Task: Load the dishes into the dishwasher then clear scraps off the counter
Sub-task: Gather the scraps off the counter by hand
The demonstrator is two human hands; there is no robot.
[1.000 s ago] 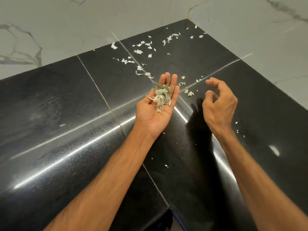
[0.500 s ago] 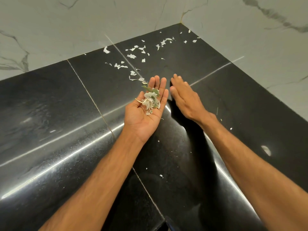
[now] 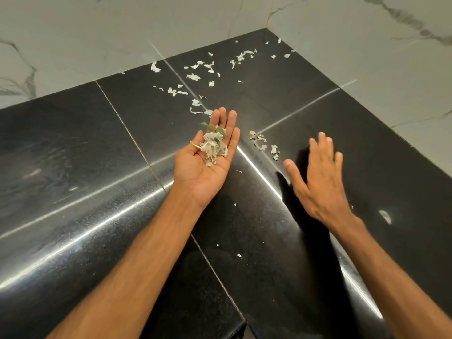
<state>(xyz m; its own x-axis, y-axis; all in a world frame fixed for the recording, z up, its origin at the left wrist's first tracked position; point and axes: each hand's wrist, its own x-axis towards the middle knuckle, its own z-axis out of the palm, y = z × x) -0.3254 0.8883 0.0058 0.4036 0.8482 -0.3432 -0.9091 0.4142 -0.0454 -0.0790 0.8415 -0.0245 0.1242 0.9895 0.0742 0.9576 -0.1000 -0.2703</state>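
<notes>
R hand [image 3: 320, 187] slid back right | scraps [image 3: 214, 145] lie lengthwise along L hand [image 3: 200, 174]

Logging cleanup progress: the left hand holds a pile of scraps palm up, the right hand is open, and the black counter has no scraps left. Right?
Not quite: the head view shows loose scraps on the black counter, toward the corner and beside the open right hand. The left hand does hold its pile palm up.
</notes>
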